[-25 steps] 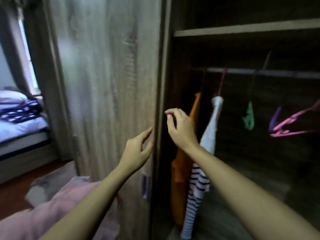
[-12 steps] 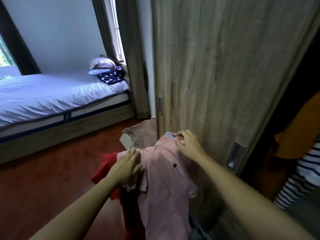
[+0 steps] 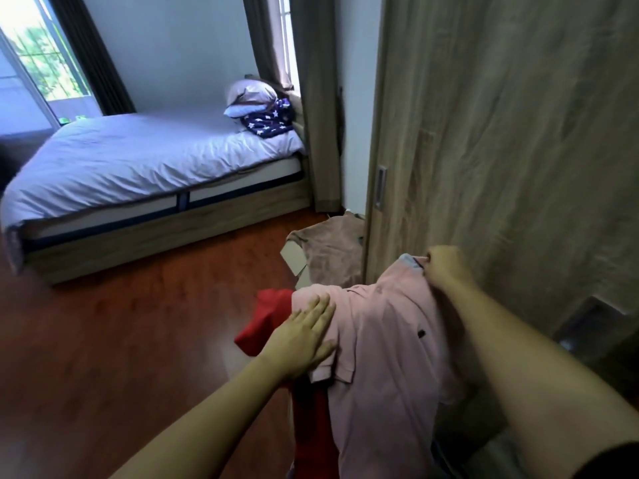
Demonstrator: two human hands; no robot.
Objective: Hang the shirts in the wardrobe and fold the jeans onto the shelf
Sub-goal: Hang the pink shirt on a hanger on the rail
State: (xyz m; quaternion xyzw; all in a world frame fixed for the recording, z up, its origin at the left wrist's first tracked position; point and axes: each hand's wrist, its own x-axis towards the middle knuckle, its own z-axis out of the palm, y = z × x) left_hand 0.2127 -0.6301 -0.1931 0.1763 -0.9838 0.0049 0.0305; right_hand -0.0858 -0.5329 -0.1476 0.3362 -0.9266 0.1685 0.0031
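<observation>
Pressing left hand (image 3: 304,337), fingers straight, on pink shirt (image 3: 380,340) at lower centre (red garment (image 3: 269,316) beneath), right hand (image 3: 446,267) grip pinching its collar (image 3: 409,262).

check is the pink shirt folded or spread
Spread: the pink shirt drapes unfolded, left hand flat on it, right hand pinching its collar.

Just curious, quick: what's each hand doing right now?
Left hand: open, resting flat on the pink shirt.
Right hand: curled, gripping that shirt.

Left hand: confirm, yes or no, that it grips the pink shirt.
No, the left hand lies flat, fingers straight, on the pink shirt.
</observation>
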